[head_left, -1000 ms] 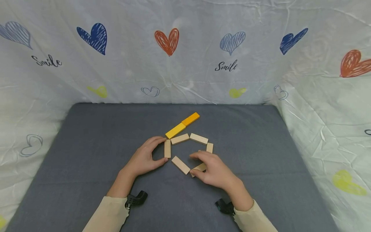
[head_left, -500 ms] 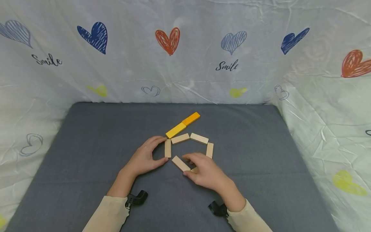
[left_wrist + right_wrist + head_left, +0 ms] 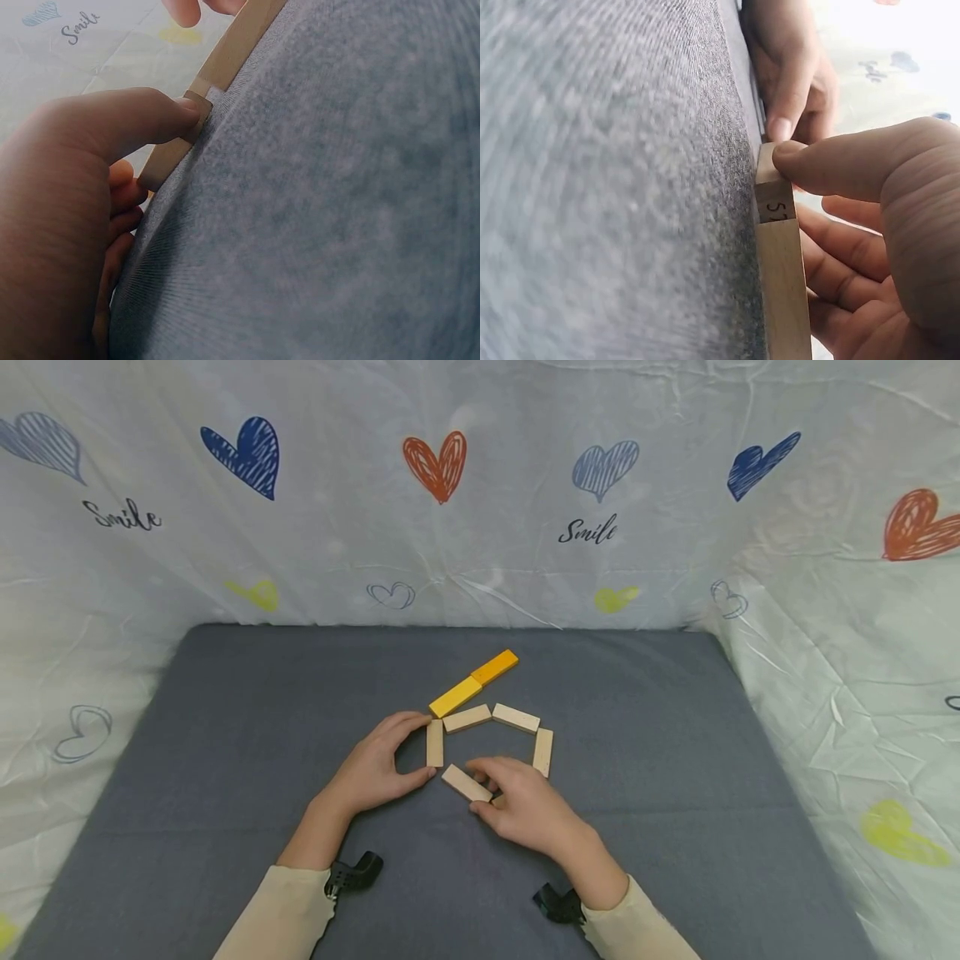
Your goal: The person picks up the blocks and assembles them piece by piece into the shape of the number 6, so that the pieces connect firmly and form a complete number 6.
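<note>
My left hand [image 3: 375,767] spans a pale wooden block [image 3: 434,744] at the left of a ring of blocks, fingertips at its far end and thumb at its near end. With thumb and fingers, my right hand [image 3: 528,806] pinches the right end of the front-left wooden block [image 3: 465,783]. In the right wrist view, that block's end face [image 3: 773,204] carries handwritten digits, and another block [image 3: 784,289] lies against it, mostly hidden under my right hand in the head view. A small gap separates the two held blocks in the head view.
Two more pale blocks form the ring's far side, left [image 3: 467,718] and right [image 3: 516,717], and one stands on its right side [image 3: 543,752]. Behind lie a yellow block [image 3: 455,697] and an orange block [image 3: 495,667], end to end. Grey cloth [image 3: 300,677] covers the table.
My right hand has moved left from the front-right block to the front-left block, which has shifted slightly left and away from me. My left hand stays in place.
</note>
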Demonstrator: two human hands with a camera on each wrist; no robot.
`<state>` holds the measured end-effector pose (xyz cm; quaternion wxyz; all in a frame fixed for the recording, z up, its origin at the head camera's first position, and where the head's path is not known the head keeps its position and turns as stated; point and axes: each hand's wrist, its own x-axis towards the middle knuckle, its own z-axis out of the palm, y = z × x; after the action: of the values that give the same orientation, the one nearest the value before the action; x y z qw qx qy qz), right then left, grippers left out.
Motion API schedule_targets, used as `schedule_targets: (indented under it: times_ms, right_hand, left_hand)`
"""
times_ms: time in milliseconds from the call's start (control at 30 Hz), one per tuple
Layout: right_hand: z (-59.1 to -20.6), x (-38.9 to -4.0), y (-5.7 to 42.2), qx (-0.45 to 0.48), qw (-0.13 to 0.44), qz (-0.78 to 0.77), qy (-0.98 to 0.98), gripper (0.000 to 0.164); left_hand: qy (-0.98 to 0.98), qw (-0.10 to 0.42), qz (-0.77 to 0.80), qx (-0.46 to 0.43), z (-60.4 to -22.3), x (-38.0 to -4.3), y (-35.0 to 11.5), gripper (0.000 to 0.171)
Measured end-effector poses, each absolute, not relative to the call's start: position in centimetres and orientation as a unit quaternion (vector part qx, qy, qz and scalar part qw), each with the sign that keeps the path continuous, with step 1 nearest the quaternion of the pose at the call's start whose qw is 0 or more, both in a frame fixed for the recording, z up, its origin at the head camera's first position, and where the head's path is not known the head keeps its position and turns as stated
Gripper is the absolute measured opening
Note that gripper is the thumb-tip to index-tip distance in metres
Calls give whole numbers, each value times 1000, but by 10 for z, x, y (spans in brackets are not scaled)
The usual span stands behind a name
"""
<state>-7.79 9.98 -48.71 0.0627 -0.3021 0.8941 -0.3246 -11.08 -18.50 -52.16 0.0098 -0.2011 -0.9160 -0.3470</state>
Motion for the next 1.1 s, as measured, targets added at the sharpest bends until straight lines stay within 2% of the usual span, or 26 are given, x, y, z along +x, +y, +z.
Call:
schedule_targets:
  times_ms: [567, 1100]
  right_hand:
    - [-486, -72, 98, -305, 39, -335, 891, 50]
    - [-497, -65, 92, -305, 22, -391, 868, 59]
  left_hand:
    - [-915, 7, -350, -199, -521, -111, -184, 77]
    - [-917, 4, -346, -198, -522, -111, -185, 77]
